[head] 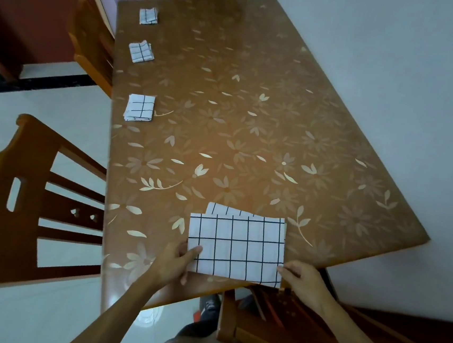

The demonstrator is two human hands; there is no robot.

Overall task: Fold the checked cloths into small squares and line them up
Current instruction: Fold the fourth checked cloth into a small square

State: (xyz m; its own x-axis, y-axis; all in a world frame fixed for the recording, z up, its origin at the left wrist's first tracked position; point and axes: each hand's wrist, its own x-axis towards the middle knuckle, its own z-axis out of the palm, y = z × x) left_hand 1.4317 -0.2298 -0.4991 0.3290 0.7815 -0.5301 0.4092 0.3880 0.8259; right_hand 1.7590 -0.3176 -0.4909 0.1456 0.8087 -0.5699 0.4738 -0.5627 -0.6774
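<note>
A white cloth with a dark check [237,244] lies folded into a wide rectangle at the near edge of the brown flowered table [252,118]. A lower layer pokes out along its far side. My left hand [176,263] pinches its near left corner, thumb on top. My right hand [301,282] pinches the near right corner. Three small folded checked squares sit in a row along the table's left edge: the near square [139,107], the middle square [141,52] and the far square [148,16].
A wooden chair [31,208] stands at the table's left side, another chair [93,45] further back. A third chair [301,330] is tucked in below my right hand. A pale wall runs along the table's right side.
</note>
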